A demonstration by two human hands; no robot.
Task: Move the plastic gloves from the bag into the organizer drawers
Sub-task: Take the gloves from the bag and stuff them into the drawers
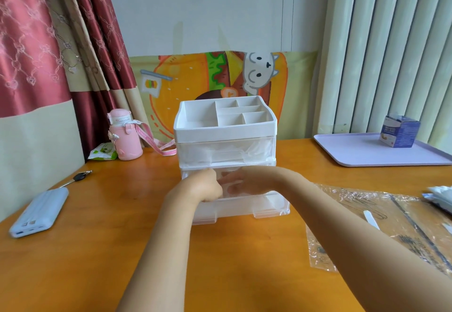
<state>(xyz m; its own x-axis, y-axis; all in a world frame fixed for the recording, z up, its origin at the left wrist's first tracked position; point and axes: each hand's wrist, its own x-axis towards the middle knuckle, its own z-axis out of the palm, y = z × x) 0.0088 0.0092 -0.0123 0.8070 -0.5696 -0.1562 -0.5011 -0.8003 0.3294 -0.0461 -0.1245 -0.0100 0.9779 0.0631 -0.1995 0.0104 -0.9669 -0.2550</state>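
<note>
The organizer (225, 130) has a white divided top tray and two clear drawers. Its lower drawer (269, 207) is pulled out toward me. Both my hands reach into that open drawer. My left hand (204, 184) is curled into a fist at the drawer's left side. My right hand (238, 182) lies beside it, its fingers hazy behind thin clear plastic gloves (228, 187) that both hands grip. The shut upper drawer (227, 151) shows crumpled clear plastic inside. The flat clear plastic bag (381, 226) lies on the table to the right.
On the orange wooden table: a white power bank (39, 212) and keys (79, 177) at left, a pink bottle (124, 138) with strap and a green packet (104, 152) behind. A lilac tray (367, 154) holding a blue box (400, 132) is back right. White packets (440, 198) sit at the right edge.
</note>
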